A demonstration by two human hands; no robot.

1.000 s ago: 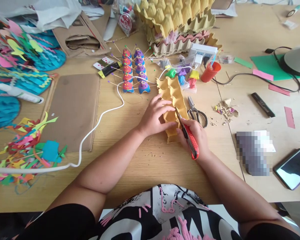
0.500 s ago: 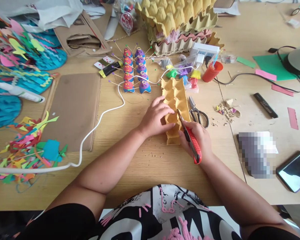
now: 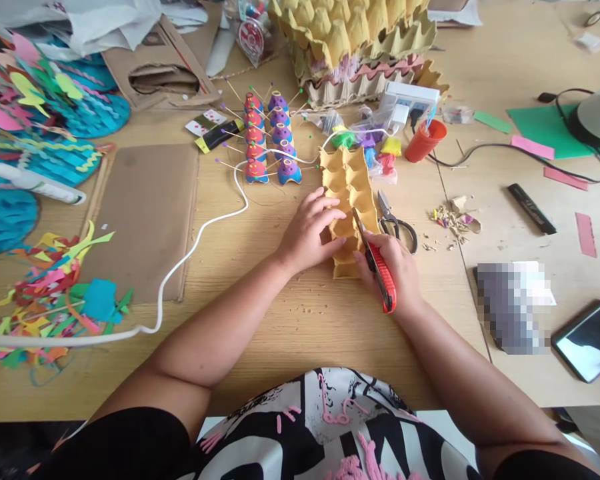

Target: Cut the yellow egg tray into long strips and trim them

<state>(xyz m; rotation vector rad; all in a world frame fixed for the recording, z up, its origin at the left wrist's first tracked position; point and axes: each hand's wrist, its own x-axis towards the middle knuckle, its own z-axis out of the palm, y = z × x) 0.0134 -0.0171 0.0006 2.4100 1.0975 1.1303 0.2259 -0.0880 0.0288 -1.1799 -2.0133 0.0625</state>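
Observation:
A yellow egg carton strip (image 3: 359, 179) with two rows of cups lies on the table in front of me. My left hand (image 3: 310, 230) rests on its left row, fingers spread and touching the cups, the thumb apart. In my right hand (image 3: 397, 267) is a red utility knife (image 3: 384, 280), its fingers closed round the handle. The dark blade points away from me along the ridge between the two rows. Whether the blade tip has gone into the card I cannot tell. Scissors with black handles (image 3: 399, 227) lie just right of the strip.
Painted egg-cup figures (image 3: 256, 152) stand behind on the left, crossed by a white cable (image 3: 195, 247). A cardboard sheet (image 3: 145, 220) and paper scraps (image 3: 45, 287) lie left. Stacked egg trays (image 3: 350, 40), a red cup (image 3: 427, 140), a marker (image 3: 531, 209) and a phone (image 3: 587, 340) are around.
The egg carton strip has slid slightly away from me, its near edge now farther forward. My right hand with the knife has moved a little forward too; the left hand has shifted slightly.

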